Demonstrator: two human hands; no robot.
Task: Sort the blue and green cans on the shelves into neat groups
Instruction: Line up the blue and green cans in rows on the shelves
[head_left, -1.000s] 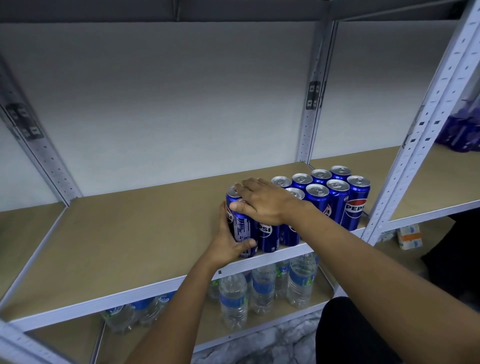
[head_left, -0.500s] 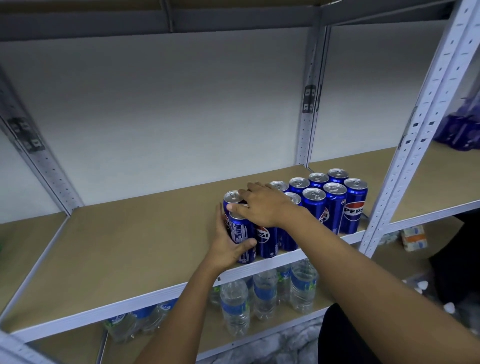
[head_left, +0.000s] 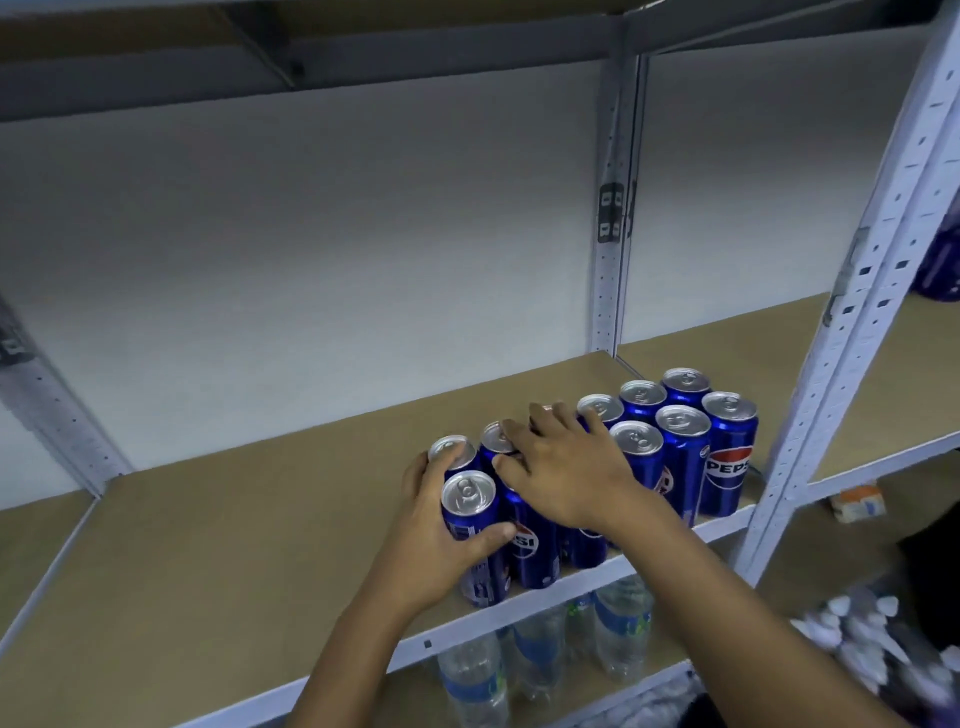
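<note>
The left hand (head_left: 441, 540) wraps the front-left can (head_left: 475, 535), thumb across its label; the right hand (head_left: 566, 467) now lies spread flat over neighbouring tops. The blue cans (head_left: 680, 447) have closed into tight rows at the shelf (head_left: 234, 519) front; greens aren't visible.

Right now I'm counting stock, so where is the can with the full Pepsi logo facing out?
In the head view, that can stands at the right end of the front row of blue cans, on the shelf edge beside the white upright post.
</note>
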